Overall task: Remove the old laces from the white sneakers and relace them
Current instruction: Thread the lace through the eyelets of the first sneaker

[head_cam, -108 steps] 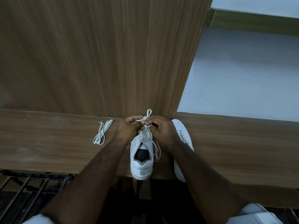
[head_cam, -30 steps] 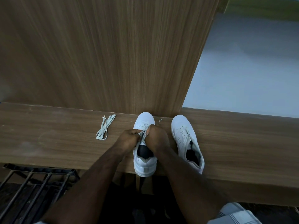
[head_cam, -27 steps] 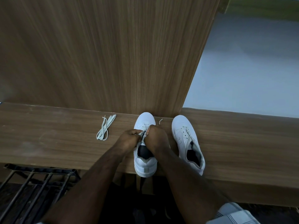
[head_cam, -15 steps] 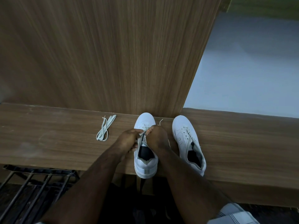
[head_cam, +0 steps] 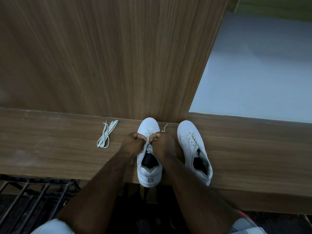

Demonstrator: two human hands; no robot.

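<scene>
Left hand: my left hand [head_cam: 133, 143] is sitting at the centre of the frame over the left side of the laced sneaker [head_cam: 149, 166], its grip pinching the lace [head_cam: 149, 140] at the eyelets.
Right hand: my right hand [head_cam: 163, 143] is mirroring it on the other side, its grip also closing on the lace; a loose lace tip [head_cam: 164, 127] is poking up just beyond my knuckles.
Laced sneaker: it is standing upright on the desk [head_cam: 59, 149], toe toward the wooden panel [head_cam: 109, 56], heel hanging a little over the near edge.
Second sneaker: the other sneaker [head_cam: 194, 149] is lying just right of centre, beside my right hand, its eyelets showing bare.
Spare lace: a folded loose lace [head_cam: 106, 135] is lying on the desk, left of centre, well apart from both shoes.
Lower left of the frame: a black metal rack [head_cam: 33, 191] is showing below the desk edge.
</scene>
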